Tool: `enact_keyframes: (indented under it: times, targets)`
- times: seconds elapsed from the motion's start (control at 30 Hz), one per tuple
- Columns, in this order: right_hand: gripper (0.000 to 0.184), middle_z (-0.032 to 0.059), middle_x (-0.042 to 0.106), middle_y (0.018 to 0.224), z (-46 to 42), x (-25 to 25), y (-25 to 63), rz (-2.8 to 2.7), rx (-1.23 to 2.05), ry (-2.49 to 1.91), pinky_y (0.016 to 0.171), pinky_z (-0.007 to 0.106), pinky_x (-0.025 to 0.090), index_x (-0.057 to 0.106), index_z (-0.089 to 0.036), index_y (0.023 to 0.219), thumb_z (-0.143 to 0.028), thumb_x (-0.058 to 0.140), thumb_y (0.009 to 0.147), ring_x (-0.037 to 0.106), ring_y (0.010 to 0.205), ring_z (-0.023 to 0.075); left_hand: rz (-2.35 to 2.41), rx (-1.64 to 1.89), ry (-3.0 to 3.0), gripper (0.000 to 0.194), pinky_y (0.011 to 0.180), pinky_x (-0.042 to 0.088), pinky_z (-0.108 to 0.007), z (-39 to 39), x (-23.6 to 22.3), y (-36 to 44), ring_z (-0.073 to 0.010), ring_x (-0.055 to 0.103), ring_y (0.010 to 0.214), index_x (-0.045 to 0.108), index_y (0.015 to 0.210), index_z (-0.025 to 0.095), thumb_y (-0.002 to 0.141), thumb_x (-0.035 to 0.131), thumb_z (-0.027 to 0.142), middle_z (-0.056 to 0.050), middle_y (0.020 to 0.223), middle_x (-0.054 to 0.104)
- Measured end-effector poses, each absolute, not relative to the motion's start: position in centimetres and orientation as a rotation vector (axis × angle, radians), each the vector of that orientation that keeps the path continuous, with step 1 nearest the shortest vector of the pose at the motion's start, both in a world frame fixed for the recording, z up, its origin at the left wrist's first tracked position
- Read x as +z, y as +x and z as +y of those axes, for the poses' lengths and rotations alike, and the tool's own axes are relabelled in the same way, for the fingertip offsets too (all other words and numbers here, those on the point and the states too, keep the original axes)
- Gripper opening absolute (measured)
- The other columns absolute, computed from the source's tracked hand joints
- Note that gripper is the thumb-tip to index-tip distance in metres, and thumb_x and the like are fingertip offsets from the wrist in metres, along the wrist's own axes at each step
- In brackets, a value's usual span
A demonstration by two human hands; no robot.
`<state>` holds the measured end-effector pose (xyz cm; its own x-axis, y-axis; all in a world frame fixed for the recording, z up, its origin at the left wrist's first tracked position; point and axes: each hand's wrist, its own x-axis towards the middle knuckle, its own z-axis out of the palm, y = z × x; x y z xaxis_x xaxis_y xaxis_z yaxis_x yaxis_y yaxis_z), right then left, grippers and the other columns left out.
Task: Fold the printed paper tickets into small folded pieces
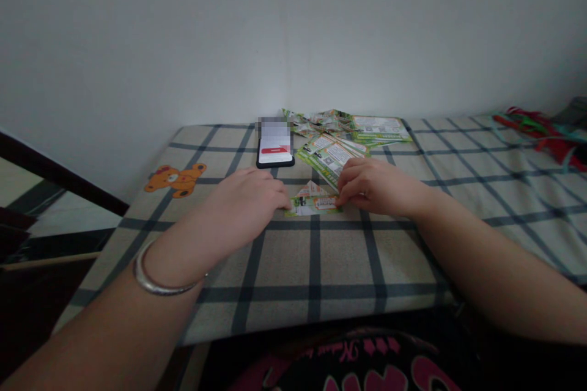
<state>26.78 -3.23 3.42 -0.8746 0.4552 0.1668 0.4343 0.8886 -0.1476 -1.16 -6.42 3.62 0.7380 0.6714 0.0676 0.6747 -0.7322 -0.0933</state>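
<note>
A partly folded green and white printed leaflet point(315, 204) lies on the checked tablecloth, with a small triangular peak at its far side. My left hand point(257, 198) rests at its left end, fingers together and fingertips on the paper. At the right end my right hand point(373, 186) pinches the edge between thumb and fingers. Just beyond, several flat leaflets point(328, 156) of the same print are fanned out, partly behind my right hand. Folded paper pieces point(321, 122) of that print lie in a heap near the wall.
A phone point(275, 143) with a lit screen lies behind my left hand. More leaflets point(383, 128) are stacked at the back. An orange bear picture point(177, 180) is at the left, and red and green strips point(541, 131) are at the far right. The wall point(284, 30) bounds the table.
</note>
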Motion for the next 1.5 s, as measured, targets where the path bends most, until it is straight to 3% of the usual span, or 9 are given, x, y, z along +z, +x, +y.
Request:
enact_keyframes:
  times: [0.23,0.53,0.73,1.03,1.2,1.5]
  targets:
    - [0.022,0.0015,0.072,0.087,-3.3,3.7,26.9,-2.872,0.162,-0.706,0.080,0.032,0.043,0.077,-0.025,0.087,-0.012,0.060,0.083,0.057,0.087,0.0180,-1.118,-0.084,-2.889,0.035,0.089,0.044,-0.040,-6.0,3.4,-1.5,-0.0216,0.063,0.097,0.074,0.093,0.028,0.081,0.049,0.005,0.001,0.099,0.073]
    - [0.025,0.0019,0.071,0.077,-3.2,3.8,27.0,-2.818,0.105,-0.838,0.081,0.034,0.042,0.074,-0.021,0.073,-0.006,0.054,0.074,0.060,0.081,0.0185,-1.219,0.027,-2.860,0.031,0.090,0.046,-0.042,-6.1,4.0,-0.8,-0.0228,0.064,0.096,0.075,0.083,0.022,0.080,0.048,0.009,-0.003,0.094,0.073]
    - [0.021,0.0050,0.069,0.078,-3.5,3.3,26.2,-2.688,0.004,-1.064,0.078,0.034,0.040,0.073,-0.019,0.083,-0.012,0.053,0.080,0.059,0.079,0.0200,-1.265,0.074,-2.743,0.030,0.082,0.046,-0.039,-6.6,4.6,0.2,-0.0223,0.064,0.084,0.073,0.078,0.018,0.087,0.044,0.016,-0.008,0.083,0.071]
    - [0.020,0.0065,0.067,0.081,-4.4,3.0,24.8,-2.574,-0.065,-1.111,0.074,0.031,0.039,0.069,-0.015,0.084,-0.021,0.051,0.091,0.057,0.080,0.0194,-1.289,-0.187,-2.732,0.030,0.078,0.044,-0.034,-6.0,3.1,0.4,-0.0206,0.061,0.087,0.065,0.119,0.026,0.092,0.055,0.031,-0.004,0.093,0.070]
    - [0.020,0.0059,0.069,0.083,-4.2,2.7,24.9,-2.576,0.036,-1.144,0.077,0.032,0.041,0.070,-0.018,0.086,-0.034,0.059,0.090,0.059,0.083,0.0200,-1.307,-0.248,-2.772,0.031,0.082,0.044,-0.036,-5.5,2.0,0.4,-0.0222,0.059,0.093,0.064,0.120,0.024,0.091,0.057,0.035,-0.006,0.097,0.067]
    - [0.018,0.0050,0.068,0.084,-4.0,2.4,24.8,-2.603,0.092,-1.160,0.077,0.033,0.042,0.071,-0.020,0.090,-0.034,0.061,0.089,0.059,0.084,0.0199,-1.429,-0.415,-2.672,0.042,0.092,0.042,-0.042,-5.2,0.7,0.1,-0.0271,0.051,0.102,0.064,0.120,0.021,0.086,0.061,0.045,-0.009,0.101,0.061]
